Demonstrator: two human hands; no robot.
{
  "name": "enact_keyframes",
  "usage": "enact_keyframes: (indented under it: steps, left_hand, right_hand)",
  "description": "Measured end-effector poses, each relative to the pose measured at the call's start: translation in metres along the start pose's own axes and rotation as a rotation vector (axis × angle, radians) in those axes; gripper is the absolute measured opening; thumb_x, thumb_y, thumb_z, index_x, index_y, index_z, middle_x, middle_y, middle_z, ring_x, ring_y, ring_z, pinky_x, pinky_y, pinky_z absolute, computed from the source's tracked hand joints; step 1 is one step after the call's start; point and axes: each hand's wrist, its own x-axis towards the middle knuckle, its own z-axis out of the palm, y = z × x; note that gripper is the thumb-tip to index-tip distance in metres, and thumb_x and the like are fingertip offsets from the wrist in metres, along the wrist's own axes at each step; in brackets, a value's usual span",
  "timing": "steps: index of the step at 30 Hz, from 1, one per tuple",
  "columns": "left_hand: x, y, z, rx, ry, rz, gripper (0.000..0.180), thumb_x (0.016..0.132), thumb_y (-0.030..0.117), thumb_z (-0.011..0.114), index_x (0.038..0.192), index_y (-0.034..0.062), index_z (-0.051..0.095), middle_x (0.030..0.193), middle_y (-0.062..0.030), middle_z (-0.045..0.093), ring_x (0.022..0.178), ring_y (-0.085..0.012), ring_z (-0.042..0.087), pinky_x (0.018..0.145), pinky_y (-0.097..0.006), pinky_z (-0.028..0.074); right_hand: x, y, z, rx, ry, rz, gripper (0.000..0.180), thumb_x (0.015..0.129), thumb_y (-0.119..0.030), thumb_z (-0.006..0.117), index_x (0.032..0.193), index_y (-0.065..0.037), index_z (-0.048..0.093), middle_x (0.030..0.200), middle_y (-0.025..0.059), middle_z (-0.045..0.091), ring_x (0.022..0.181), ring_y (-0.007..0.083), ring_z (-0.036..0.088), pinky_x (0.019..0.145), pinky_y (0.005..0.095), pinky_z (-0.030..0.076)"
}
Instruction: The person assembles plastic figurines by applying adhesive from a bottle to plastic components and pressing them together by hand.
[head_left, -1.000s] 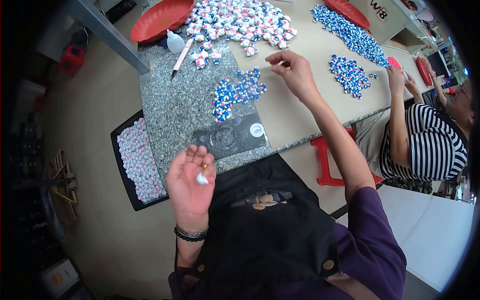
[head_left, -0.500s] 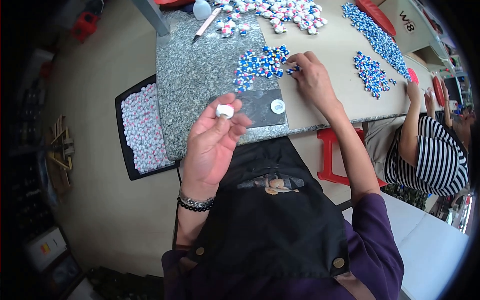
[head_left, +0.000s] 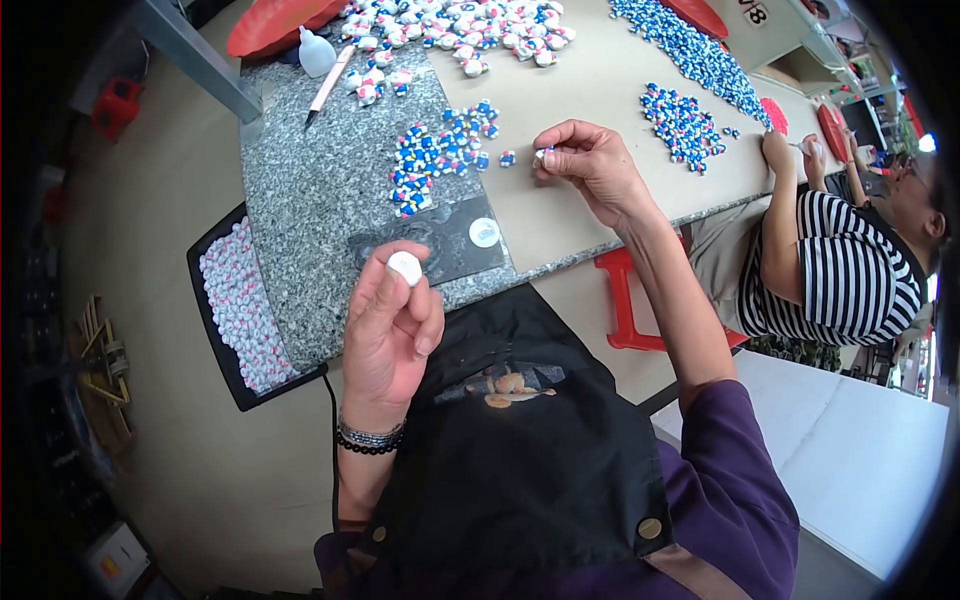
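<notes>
My left hand (head_left: 385,335), palm turned up, pinches a small rounded white piece (head_left: 405,268) between thumb and fingers near the table's front edge. Over the beige tabletop, my right hand (head_left: 600,178) pinches a tiny blue-and-white piece (head_left: 543,156) between thumb and forefinger. A heap of small blue, white and pink pieces (head_left: 440,150) lies to its left, and a single loose piece (head_left: 507,158) sits between the heap and my right hand. Between my hands, a dark flat slab (head_left: 455,245) bears a round white disc (head_left: 484,233).
Larger white pieces (head_left: 480,35) are heaped at the back, near a pale pen-like tool (head_left: 332,85) and a squeeze bottle (head_left: 316,55). A black tray (head_left: 218,365) of white-and-pink pieces stands left. More blue pieces (head_left: 685,130) lie right, beside a co-worker in stripes (head_left: 850,270). A metal post (head_left: 195,60) rises back left.
My right hand has drawn away from the blue heap with a small piece in its pinch. My left hand has turned the white piece, now showing a plain white face. The view has shifted right.
</notes>
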Motion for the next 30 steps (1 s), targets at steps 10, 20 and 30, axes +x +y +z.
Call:
enact_keyframes:
  steps: [10,20,30]
  left_hand:
    - [0.008,-0.012,0.013,-0.085,0.145,-0.090,0.042,0.095,0.035,0.055,0.123,0.0037,0.051,0.088,-0.0089,0.064,0.063,-0.0147,0.054,0.051,-0.023,0.040]
    - [0.006,-0.009,0.007,0.009,0.133,-0.050,0.034,0.096,0.020,0.054,0.125,0.0025,0.051,0.102,-0.0091,0.063,0.075,-0.0138,0.055,0.066,-0.025,0.045]
    - [-0.001,-0.013,-0.008,-0.063,0.156,-0.062,0.032,0.092,0.010,0.060,0.121,-0.0008,0.055,0.108,-0.0078,0.061,0.086,-0.0122,0.056,0.082,-0.026,0.045]
  right_hand:
    - [-0.029,-0.012,0.020,0.214,-0.028,0.118,0.021,0.083,0.004,0.064,0.104,0.001,0.063,0.087,0.0075,0.066,0.079,0.0157,0.066,0.079,0.0264,0.054]
    - [-0.052,-0.004,0.056,-0.367,-0.070,-0.293,0.012,0.077,0.005,0.069,0.088,0.002,0.067,0.086,0.0048,0.066,0.083,0.0138,0.064,0.073,0.0260,0.053]
    - [-0.044,0.007,0.066,-1.121,-0.169,-0.793,0.017,0.065,0.007,0.072,0.078,-0.001,0.064,0.077,0.0076,0.061,0.075,0.0228,0.063,0.062,0.0323,0.051]
